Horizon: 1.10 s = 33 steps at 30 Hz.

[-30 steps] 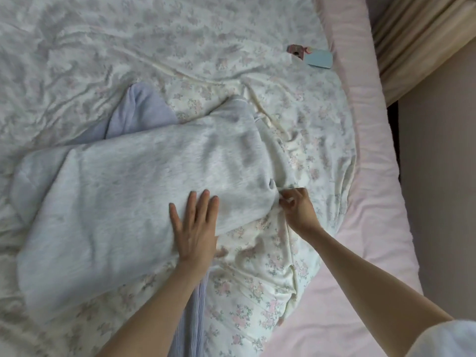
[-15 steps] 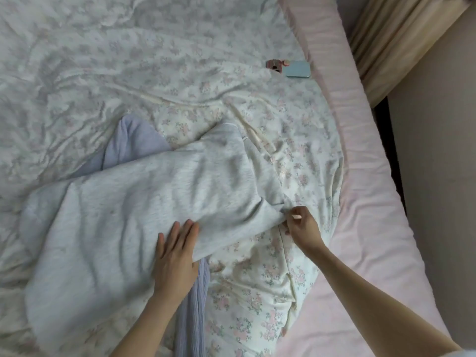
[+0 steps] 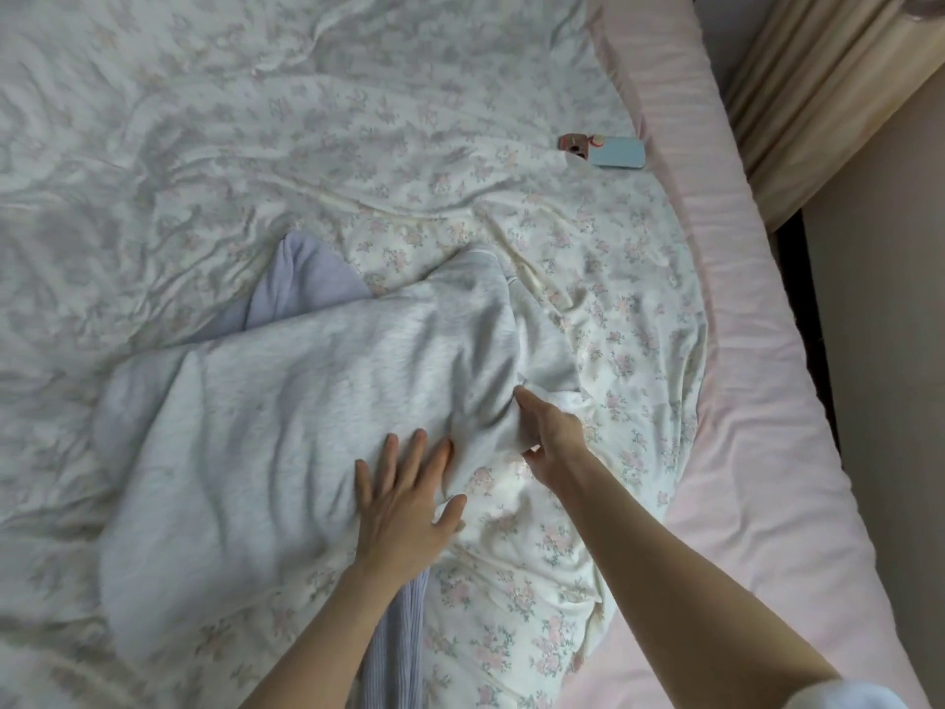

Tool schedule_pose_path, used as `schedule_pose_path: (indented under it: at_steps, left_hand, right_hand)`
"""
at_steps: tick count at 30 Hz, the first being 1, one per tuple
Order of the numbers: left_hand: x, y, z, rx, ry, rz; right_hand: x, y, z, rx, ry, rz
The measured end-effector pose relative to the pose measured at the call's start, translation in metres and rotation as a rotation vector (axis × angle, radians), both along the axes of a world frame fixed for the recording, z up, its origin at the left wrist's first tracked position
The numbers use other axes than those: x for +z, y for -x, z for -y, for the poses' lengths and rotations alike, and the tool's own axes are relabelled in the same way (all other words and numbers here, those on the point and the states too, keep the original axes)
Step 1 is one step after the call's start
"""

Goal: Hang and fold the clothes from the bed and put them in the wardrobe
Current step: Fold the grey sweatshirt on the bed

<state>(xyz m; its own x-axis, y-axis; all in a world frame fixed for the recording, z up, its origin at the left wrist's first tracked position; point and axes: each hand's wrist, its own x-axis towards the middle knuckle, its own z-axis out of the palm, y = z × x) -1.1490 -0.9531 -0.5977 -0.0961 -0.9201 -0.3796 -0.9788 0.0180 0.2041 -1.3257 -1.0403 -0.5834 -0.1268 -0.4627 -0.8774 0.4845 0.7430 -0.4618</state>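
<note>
My right hand (image 3: 549,437) now pinches the grey top's (image 3: 307,417) corner and has pulled it inward. My left hand (image 3: 404,498) presses flat. The fold is starting.

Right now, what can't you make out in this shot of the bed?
Head view only:
- Pale lavender ribbed garment: mostly hidden under the light grey fleece garment.
- Right hand: fingertips buried in grey folds.
- Small pink object beside the light blue phone: too small to identify.
- Wardrobe: not in view.
</note>
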Motion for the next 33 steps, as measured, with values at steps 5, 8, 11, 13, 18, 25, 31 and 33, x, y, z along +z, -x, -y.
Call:
schedule_pose_path:
  at_steps: [5,8,11,13,18,25,31,33]
  left_hand:
    - [0.011,-0.008,-0.007,0.177,0.006,-0.291]
    - [0.02,-0.021,-0.017,0.48,0.045,-0.589]
    - [0.039,-0.048,-0.036,0.844,0.0,-0.879]
    - [0.052,-0.074,-0.049,1.075,-0.061,-1.079]
    - [0.067,-0.166,-0.08,1.468,-0.156,-1.528]
    - [0.089,-0.279,-0.106,1.551,-0.056,-1.625]
    - [0.079,-0.317,-0.098,1.404,-0.068,-1.328]
    - [0.069,-0.316,-0.09,1.333,-0.101,-1.237]
  right_hand:
    - [0.029,-0.009,0.005,0.073,0.308,-0.252]
    - [0.054,-0.035,0.002,0.199,0.526,-0.32]
    - [0.08,-0.073,-0.01,0.391,0.729,-0.412]
    - [0.094,-0.098,-0.023,0.497,0.847,-0.461]
    - [0.118,-0.176,-0.063,0.75,1.068,-0.515]
    - [0.092,-0.302,-0.107,1.549,1.318,-0.792]
    - [0.046,-0.328,-0.138,1.941,1.288,-0.973]
    - [0.042,-0.313,-0.139,1.686,1.423,-1.044]
